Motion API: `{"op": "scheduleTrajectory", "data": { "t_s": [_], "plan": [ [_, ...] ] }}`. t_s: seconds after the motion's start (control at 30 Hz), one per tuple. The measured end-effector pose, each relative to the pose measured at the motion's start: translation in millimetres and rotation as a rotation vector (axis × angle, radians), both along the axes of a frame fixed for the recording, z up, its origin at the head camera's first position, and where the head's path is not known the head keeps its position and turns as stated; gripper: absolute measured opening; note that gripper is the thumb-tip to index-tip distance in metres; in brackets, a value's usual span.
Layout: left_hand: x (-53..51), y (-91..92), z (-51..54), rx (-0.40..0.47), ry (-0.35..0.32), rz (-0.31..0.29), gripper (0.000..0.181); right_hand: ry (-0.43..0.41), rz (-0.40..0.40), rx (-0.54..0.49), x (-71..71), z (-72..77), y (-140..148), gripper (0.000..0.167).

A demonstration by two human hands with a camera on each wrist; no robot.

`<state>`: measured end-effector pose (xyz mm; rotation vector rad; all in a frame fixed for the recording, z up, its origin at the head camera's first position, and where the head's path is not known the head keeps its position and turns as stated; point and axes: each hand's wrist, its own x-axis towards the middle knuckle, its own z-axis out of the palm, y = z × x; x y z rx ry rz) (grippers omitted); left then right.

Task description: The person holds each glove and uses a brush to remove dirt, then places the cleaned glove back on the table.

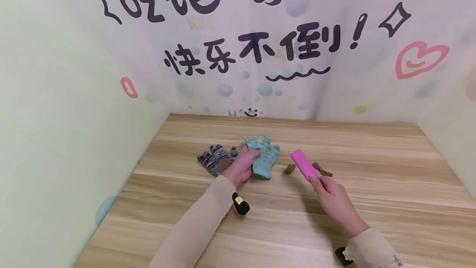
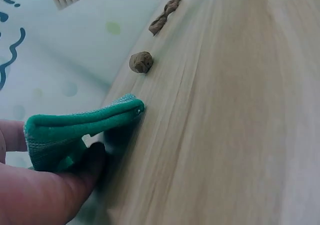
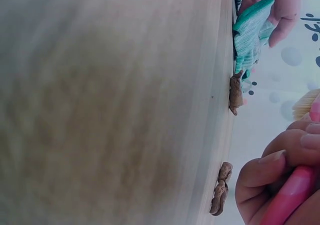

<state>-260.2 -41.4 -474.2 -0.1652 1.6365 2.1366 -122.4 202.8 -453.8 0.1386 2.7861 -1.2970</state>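
A teal knitted glove (image 1: pixel 265 161) with a green cuff (image 2: pixel 80 120) is pinched at its left side by the left hand (image 1: pixel 243 164). Behind that hand a black-and-grey glove (image 1: pixel 213 159) lies on the table, a brown round patch on it. The right hand (image 1: pixel 332 202) grips a pink brush (image 1: pixel 303 163) by its handle, raised above the table; its pale bristles (image 3: pixel 304 105) show in the right wrist view. Below and beside the brush lie two brown crumpled pieces, a short one (image 1: pixel 289 169) near the teal glove and a longer twisted one (image 1: pixel 322 170) farther right.
The wood-grain table (image 1: pixel 372 144) runs back to a pale cloth (image 1: pixel 230 24) printed with dark characters, dots and a heart. A light green wall (image 1: pixel 74 115) borders the table's left side. Each wrist carries a black strap piece (image 1: pixel 241 205).
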Motion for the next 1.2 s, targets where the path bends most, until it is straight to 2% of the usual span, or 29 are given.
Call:
{"op": "scheduleTrajectory", "data": {
  "t_s": [0.17, 0.33, 0.6, 0.8, 0.97, 1.2],
  "plan": [
    [1.2, -2.8, 5.2, -0.106, 0.077, -0.006, 0.067, 0.004, 0.003, -0.004, -0.1, 0.2, 0, 0.055],
    [3.9, -9.4, 10.1, -0.192, 0.111, 0.000, 0.073, 0.002, 0.009, 0.002, -0.5, 0.9, -1, 0.054],
    [11.1, -14.4, 17.3, -0.206, 0.167, -0.023, 0.075, -0.008, 0.009, 0.006, -0.4, 1.7, -2, 0.055],
    [16.3, -9.5, 12.9, -0.249, 0.156, -0.013, 0.077, 0.001, 0.009, 0.019, -0.6, 0.1, -2, 0.055],
    [16.8, -0.5, 6.9, -0.272, 0.147, -0.020, 0.073, -0.004, 0.004, 0.016, -0.5, -2.1, -2, 0.057],
    [17.6, 11.0, 4.6, -0.261, 0.147, 0.041, 0.064, -0.012, 0.003, 0.001, -0.4, -2.7, -4, 0.056]
  ]
}}
